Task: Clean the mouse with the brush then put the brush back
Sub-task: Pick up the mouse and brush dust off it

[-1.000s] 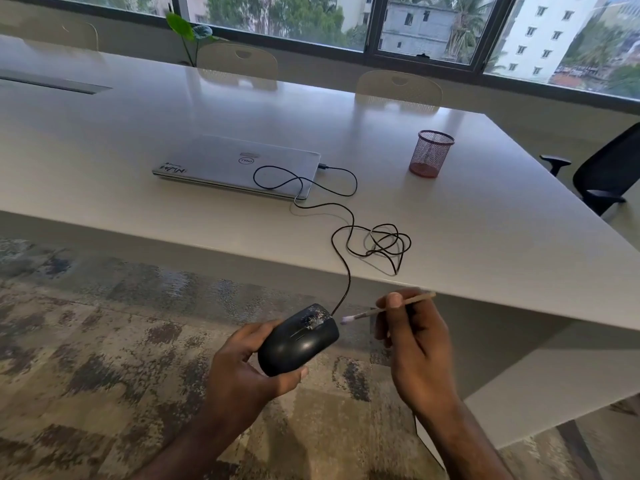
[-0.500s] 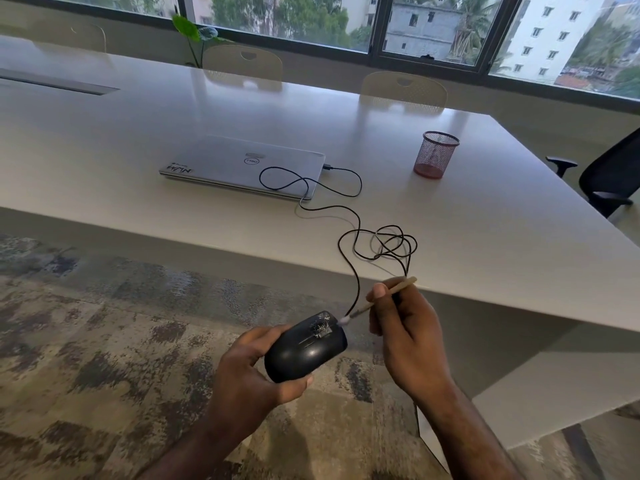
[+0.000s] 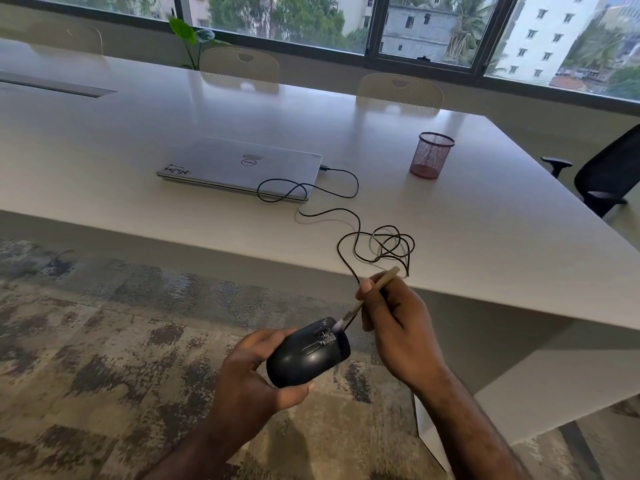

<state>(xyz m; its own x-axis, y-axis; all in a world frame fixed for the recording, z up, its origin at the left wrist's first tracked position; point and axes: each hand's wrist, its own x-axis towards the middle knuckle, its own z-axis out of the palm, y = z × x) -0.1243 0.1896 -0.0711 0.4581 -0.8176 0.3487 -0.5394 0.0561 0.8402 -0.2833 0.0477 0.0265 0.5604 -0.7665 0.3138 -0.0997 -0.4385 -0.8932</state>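
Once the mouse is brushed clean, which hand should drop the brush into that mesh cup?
Right, probably. The right hand already grips the brush, and the mesh cup stands on the table's right side. The left hand is full with the mouse.

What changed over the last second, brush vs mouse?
The right hand brought the brush in: a second ago its bristles hung clear of the mouse, now they touch the dusty patch near the cable end. Nothing was picked up or released. The left hand holds the mouse as before; laptop and mesh cup are unmoved.
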